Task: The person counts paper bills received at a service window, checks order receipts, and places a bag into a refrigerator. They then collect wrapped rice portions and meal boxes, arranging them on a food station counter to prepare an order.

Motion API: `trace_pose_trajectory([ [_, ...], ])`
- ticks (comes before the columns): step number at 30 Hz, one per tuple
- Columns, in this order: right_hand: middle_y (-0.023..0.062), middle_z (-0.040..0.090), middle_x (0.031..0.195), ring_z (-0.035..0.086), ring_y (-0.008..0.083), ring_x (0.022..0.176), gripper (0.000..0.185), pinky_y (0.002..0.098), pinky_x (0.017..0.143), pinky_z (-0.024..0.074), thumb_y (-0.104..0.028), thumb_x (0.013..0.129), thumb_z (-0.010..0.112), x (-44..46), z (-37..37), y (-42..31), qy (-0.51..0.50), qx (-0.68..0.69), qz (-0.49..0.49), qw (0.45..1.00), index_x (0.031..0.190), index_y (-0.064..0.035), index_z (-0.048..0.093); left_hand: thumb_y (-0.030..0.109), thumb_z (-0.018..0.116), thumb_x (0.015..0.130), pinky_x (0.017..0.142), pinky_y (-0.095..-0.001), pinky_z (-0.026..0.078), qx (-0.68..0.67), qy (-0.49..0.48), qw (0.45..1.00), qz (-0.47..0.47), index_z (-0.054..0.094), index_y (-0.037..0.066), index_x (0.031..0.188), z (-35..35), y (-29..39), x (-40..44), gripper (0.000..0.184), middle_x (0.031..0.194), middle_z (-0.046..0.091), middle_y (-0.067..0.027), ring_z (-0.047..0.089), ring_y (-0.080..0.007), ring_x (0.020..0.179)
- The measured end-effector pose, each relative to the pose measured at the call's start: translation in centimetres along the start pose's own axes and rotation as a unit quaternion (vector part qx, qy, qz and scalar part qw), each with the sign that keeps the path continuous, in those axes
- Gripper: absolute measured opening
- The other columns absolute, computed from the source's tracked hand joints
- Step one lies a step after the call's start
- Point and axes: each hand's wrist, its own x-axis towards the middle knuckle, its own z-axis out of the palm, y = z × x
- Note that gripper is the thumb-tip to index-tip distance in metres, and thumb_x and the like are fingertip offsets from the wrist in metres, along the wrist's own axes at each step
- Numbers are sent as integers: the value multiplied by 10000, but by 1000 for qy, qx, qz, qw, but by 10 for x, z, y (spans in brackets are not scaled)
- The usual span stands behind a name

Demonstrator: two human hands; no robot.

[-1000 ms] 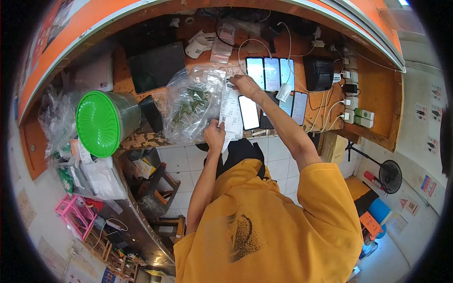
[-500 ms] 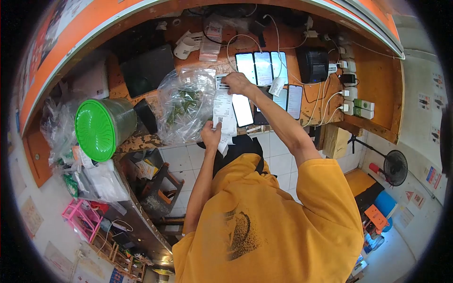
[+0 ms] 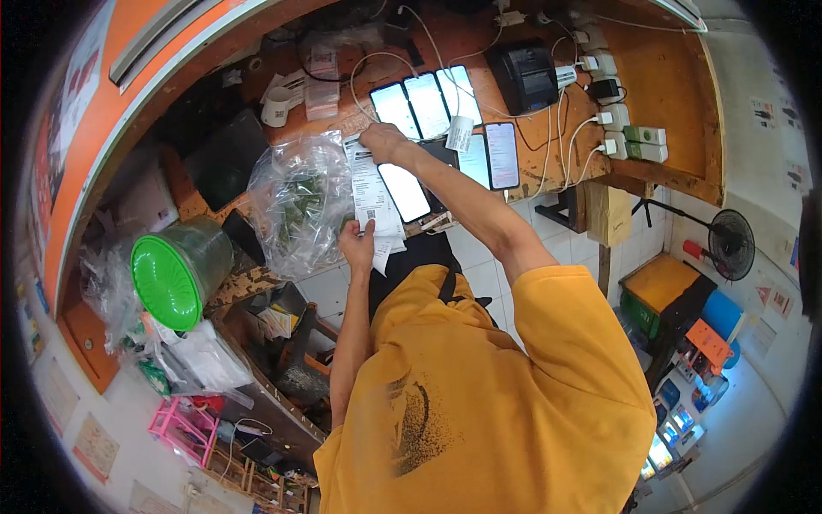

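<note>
A long printed receipt [image 3: 370,193] lies along the desk between a clear plastic bag and a lit phone. My left hand [image 3: 357,246] pinches its lower end at the desk's front edge. My right hand [image 3: 384,144] is closed on its upper end, fingertips partly hidden. Green leaves show inside the clear plastic bag [image 3: 300,204], just left of the receipt. The bright white phone [image 3: 404,192] lies under my right forearm.
Several lit phones [image 3: 426,104] with white cables lie behind my right arm, near a black printer [image 3: 522,77]. A green-lidded tub [image 3: 167,281] stands at the left. Chargers [image 3: 613,118] line the right side.
The view has turned and shifted, so the desk items appear further left and tilted. Both hands still hold the receipt, which shows more of its printed face than a second ago.
</note>
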Motion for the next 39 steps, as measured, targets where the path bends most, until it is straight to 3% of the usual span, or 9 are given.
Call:
trace_pose_trajectory([
  [5, 208, 693, 901, 679, 358, 898, 157, 441, 806, 545, -37, 700, 659, 1, 17, 3, 168, 70, 14, 983, 850, -5, 693, 108, 785, 781, 655, -262, 494, -69, -19, 996, -62, 652, -30, 899, -10, -5, -9, 225, 759, 698, -99, 651, -135, 704],
  [9, 245, 673, 822, 671, 407, 811, 123, 493, 722, 542, -62, 702, 665, -20, 10, -7, 239, 91, 81, 963, 798, 15, 672, 40, 758, 734, 786, -303, 506, -65, -77, 990, -100, 667, 30, 1045, -81, 4, -59, 324, 1041, 707, -80, 653, -167, 949],
  [12, 217, 694, 813, 686, 319, 705, 350, 444, 641, 530, -352, 826, 669, -74, 1, -73, -52, 148, -24, 987, 841, -4, 700, -103, 696, 743, 923, -292, 469, -95, 43, 994, -26, 632, 18, 1080, -150, 11, -98, 364, 1062, 683, -75, 625, -159, 1025],
  [15, 40, 713, 915, 650, 129, 814, 399, 267, 699, 517, -407, 940, 626, -124, 12, -173, -343, 484, -22, 805, 1090, -41, 680, -150, 639, 790, 1005, -321, 454, -171, 133, 976, 3, 567, 0, 1186, -212, 61, -127, 430, 1250, 591, -96, 564, -189, 1166],
  [20, -59, 638, 854, 524, 29, 758, 238, 216, 667, 445, -171, 901, 725, -133, 46, -359, -319, 531, -192, 761, 1046, 8, 667, -125, 621, 833, 936, -304, 502, -262, 321, 906, 81, 396, 25, 1380, -280, 58, -174, 610, 1357, 497, -156, 604, -211, 1111],
  [26, 84, 633, 734, 613, 182, 695, 485, 341, 647, 509, -357, 757, 835, -105, 47, -522, -292, 203, -426, 832, 1023, -7, 629, -106, 652, 826, 895, -329, 508, -486, 440, 753, -54, 418, 26, 1380, -357, -66, -271, 615, 1117, 627, -154, 621, -213, 1027],
  [31, 218, 607, 1051, 580, 374, 1002, 568, 434, 884, 471, -297, 754, 787, -15, -27, -656, 167, 240, -384, 876, 1161, 37, 573, -60, 623, 856, 909, -357, 511, -535, 566, 625, -57, 464, 19, 1349, -390, -121, -337, 523, 1156, 607, -159, 615, -245, 1047],
  [33, 213, 583, 1098, 529, 398, 1106, 661, 444, 935, 446, -290, 715, 803, 40, -66, -703, 377, 187, -385, 822, 1231, 22, 534, -46, 605, 869, 924, -378, 510, -552, 598, 579, -51, 457, 24, 1361, -405, -146, -344, 519, 1202, 586, -174, 604, -266, 1083],
  [39, 282, 387, 1390, 399, 448, 1275, 990, 556, 1017, 386, -306, 626, 860, 203, -97, -749, 483, 28, -174, 857, 1406, -9, 328, -6, 552, 895, 970, -429, 495, -593, 675, 435, -57, 417, 63, 1421, -401, -232, -350, 547, 1291, 535, -210, 550, -320, 1186],
])
